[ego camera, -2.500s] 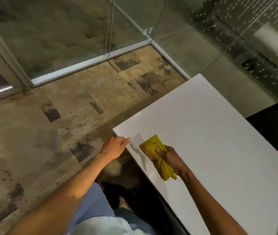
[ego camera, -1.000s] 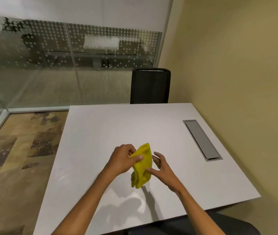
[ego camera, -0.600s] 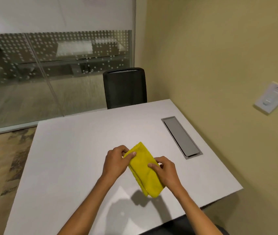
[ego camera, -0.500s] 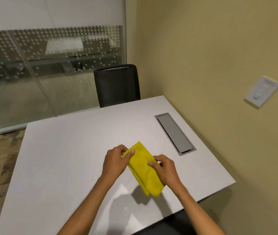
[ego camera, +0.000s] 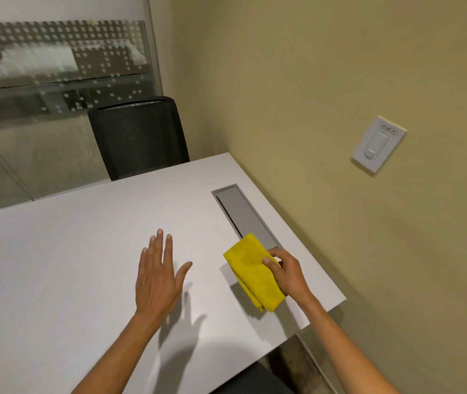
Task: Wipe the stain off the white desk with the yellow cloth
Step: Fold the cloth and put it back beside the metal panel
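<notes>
Desk: white desk (ego camera: 70,265), flat rectangular top w/ faint matte grain, fills lower left; near right corner juts twd a yellowish wall.
Cloth: yellow cloth (ego camera: 250,270), soft fuzzy weave, folded into thick oblong pad, layered edges show at its near end. Lies on desk's right part, far corner overlapping near end of grey hatch.
Right hand: right hand (ego camera: 287,273) rests on cloth's right side, fingers curled, thumb on top; clasped on the cloth, pressing it to the desk.
Left hand: left hand (ego camera: 158,275) palm down, fingers spread apart & straight, holding nothing; just over bare desktop, well left of cloth. Shadow falls on desk below it, so can't tell if it touches.
Hatch: grey cable hatch (ego camera: 243,214), long narrow rectangle, smooth metal-look lid set flush in desktop nr right edge.
Stain: none clearly visible on the white top; surface looks even.
Chair: black chair back (ego camera: 138,136), mesh texture, rounded top, beyond far desk edge.
Wall plate: white switch plate (ego camera: 378,144), glossy plastic, rectangular, on wall at right.
Partition: glass partition (ego camera: 41,81) w/ band of small white dots, behind chair, upper left.
</notes>
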`<state>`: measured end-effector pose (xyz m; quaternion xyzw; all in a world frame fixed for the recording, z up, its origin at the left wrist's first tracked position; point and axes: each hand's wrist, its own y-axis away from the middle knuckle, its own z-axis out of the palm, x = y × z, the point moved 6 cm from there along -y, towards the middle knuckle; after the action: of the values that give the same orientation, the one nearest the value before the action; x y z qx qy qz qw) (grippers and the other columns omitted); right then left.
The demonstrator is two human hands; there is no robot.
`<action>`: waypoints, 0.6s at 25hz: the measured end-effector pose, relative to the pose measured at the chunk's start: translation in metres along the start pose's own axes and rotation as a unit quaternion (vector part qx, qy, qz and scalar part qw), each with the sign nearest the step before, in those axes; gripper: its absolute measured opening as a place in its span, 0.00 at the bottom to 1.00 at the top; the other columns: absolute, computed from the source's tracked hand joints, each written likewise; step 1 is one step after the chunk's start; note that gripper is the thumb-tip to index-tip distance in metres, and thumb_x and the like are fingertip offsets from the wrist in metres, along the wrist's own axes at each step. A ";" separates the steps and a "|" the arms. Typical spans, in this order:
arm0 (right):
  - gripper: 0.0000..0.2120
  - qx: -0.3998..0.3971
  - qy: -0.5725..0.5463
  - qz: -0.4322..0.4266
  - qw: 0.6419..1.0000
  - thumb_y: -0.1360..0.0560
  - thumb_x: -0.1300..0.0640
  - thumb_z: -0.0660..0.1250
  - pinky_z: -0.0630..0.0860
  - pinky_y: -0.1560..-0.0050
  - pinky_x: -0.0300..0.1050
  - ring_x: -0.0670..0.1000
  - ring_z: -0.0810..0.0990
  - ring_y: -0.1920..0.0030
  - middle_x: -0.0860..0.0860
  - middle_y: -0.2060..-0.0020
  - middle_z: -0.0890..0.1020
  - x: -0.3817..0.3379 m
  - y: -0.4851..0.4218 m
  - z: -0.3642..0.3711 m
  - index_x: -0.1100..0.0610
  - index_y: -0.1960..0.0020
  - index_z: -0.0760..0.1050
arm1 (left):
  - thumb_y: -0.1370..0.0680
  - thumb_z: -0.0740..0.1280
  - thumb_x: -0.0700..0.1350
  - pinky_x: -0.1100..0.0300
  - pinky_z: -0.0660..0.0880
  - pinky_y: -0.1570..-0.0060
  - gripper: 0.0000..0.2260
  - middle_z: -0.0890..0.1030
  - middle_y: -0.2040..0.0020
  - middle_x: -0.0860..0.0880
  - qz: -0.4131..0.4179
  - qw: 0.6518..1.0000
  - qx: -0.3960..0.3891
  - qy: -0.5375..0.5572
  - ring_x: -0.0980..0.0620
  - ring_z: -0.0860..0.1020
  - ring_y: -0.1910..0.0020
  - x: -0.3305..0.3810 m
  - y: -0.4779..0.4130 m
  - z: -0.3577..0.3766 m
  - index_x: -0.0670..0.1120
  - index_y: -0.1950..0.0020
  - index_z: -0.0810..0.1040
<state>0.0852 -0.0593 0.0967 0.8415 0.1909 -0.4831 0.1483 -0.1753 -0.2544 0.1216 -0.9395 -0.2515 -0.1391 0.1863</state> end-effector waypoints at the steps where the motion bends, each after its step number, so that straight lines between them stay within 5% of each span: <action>1: 0.08 0.004 -0.001 0.005 1.000 0.24 0.54 0.68 0.71 0.55 0.31 0.49 0.79 0.48 0.49 0.49 0.81 0.010 -0.008 -0.007 0.54 0.46 0.80 | 0.18 0.50 0.65 0.49 0.50 0.19 0.36 0.53 0.16 0.44 0.008 1.000 0.002 -0.004 0.45 0.53 0.17 0.006 -0.008 0.004 0.43 0.17 0.55; 11: 0.08 0.040 0.008 0.056 0.998 0.25 0.52 0.68 0.76 0.49 0.45 0.48 0.80 0.48 0.47 0.50 0.83 0.125 -0.075 -0.065 0.52 0.47 0.80 | 0.16 0.49 0.65 0.51 0.49 0.20 0.35 0.55 0.17 0.43 0.100 0.992 -0.064 0.032 0.46 0.54 0.17 0.156 -0.063 0.126 0.42 0.18 0.57; 15: 0.06 0.059 0.009 0.073 0.996 0.25 0.57 0.69 0.73 0.51 0.36 0.48 0.80 0.51 0.48 0.52 0.83 0.168 -0.085 -0.087 0.55 0.48 0.80 | 0.16 0.51 0.64 0.51 0.52 0.20 0.34 0.59 0.18 0.42 0.130 0.986 -0.096 0.042 0.44 0.59 0.19 0.201 -0.062 0.184 0.41 0.19 0.60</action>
<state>0.1887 0.0830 -0.0121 0.8647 0.1015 -0.4740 0.1319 -0.0089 -0.0426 0.0467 -0.9710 -0.1047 -0.1768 0.1222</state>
